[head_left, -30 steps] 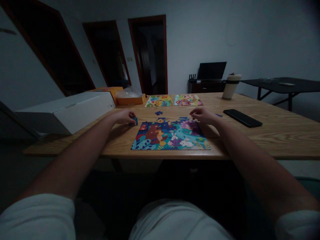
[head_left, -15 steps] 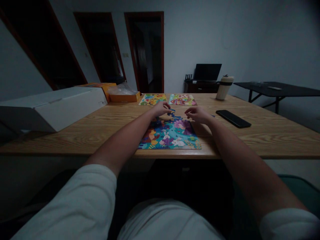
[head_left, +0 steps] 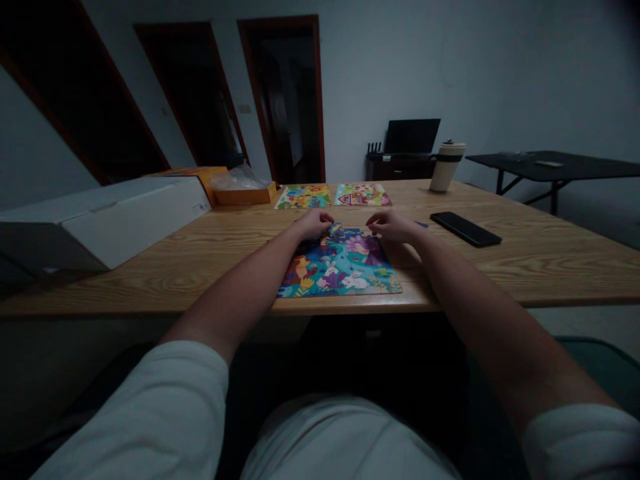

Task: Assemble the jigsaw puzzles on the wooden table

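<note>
Since a moment ago both my hands have drawn in to the far edge of the puzzle (head_left: 340, 267); a second back my left hand (head_left: 313, 223) was out at the puzzle's far left corner with a piece, and now it sits at the middle of that far edge, fingers curled down onto a small blue piece (head_left: 337, 229) pinched at its fingertips. Whether the piece is seated or only resting there I cannot tell. My right hand (head_left: 393, 225) has barely shifted: it lies at the far right corner of the puzzle, fingers bent and close together, tips on or just above the board; I cannot tell whether it has hold of anything, it is too dark and small. A narrow gap lies between the two hands.

The puzzle lies flat on the counter (head_left: 525, 260), its near edge just inside the counter's near edge, so little room is left on my side. To the left, bare wood runs out to the long white box (head_left: 105, 213). To the right there is open wood as far as the black phone (head_left: 466, 229), which lies well apart from my right hand. Beyond the hands a strip of bare wood separates them from two finished puzzles (head_left: 333, 195) lying side by side. An orange box (head_left: 240, 193) sits at the far left, a cup (head_left: 447, 167) near the far right edge
</note>
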A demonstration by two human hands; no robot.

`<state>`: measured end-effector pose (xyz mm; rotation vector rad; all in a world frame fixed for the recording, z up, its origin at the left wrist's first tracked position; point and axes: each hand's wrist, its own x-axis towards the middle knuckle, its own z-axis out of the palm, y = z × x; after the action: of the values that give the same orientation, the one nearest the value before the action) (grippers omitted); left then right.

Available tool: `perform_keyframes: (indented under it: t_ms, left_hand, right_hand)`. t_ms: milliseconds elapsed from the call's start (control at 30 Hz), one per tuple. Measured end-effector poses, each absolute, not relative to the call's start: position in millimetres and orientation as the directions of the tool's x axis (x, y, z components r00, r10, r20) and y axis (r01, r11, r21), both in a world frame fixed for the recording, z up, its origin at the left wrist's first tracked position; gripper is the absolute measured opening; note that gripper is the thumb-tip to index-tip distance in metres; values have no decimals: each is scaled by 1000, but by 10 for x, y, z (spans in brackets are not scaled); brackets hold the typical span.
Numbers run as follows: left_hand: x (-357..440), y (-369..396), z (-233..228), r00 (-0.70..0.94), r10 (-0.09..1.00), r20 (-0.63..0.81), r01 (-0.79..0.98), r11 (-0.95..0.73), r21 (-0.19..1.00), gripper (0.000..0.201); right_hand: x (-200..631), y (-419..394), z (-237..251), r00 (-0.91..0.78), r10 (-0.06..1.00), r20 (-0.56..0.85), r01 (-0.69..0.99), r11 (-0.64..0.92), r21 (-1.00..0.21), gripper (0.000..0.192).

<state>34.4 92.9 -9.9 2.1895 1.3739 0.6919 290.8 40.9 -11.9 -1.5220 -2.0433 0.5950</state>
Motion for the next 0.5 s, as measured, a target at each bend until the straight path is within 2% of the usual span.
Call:
perform_keyframes:
  t_ms: [167, 367, 500]
  left_hand:
    - [361, 913, -101, 379, 913, 153, 707, -392, 589, 23]
    - [419, 834, -94, 435, 889, 146, 800, -456, 390, 24]
    - [443, 783, -94, 541, 833, 117, 763, -544, 348, 31]
  right_hand:
    - [2911, 383, -120, -247, 958, 142, 763, 283, -582, 21]
    - [2922, 387, -126, -259, 956, 136, 777, 290, -558, 23]
    - [2925, 384, -128, -261, 955, 139, 771, 292, -566, 24]
